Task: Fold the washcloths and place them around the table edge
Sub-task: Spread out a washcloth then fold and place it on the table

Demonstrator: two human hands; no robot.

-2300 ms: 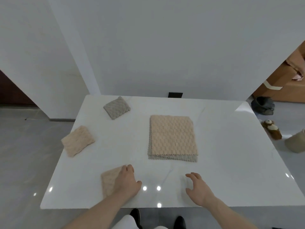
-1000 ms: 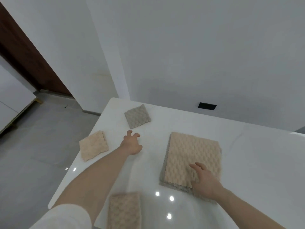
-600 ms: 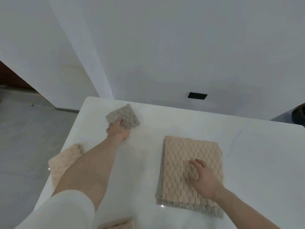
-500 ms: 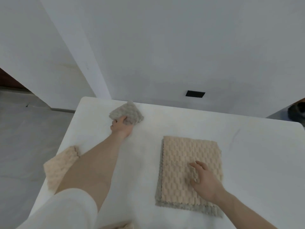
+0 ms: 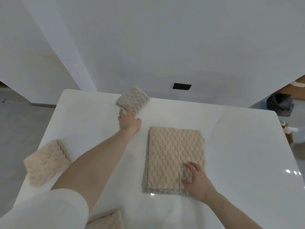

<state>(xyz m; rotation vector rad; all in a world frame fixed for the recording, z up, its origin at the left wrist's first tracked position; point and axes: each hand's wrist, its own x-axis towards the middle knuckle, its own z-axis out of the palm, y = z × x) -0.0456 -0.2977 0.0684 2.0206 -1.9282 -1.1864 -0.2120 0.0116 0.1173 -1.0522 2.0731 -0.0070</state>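
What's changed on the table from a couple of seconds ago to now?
The left hand left the beige folded washcloth at the near edge, reached across and took hold of the grey folded washcloth, shifting it toward the far edge. The right hand moved onto the washcloth stack. The beige washcloth at the left edge stayed put.

White walls, black wall plate, grey floor; white glossy table reflecting ceiling lights.
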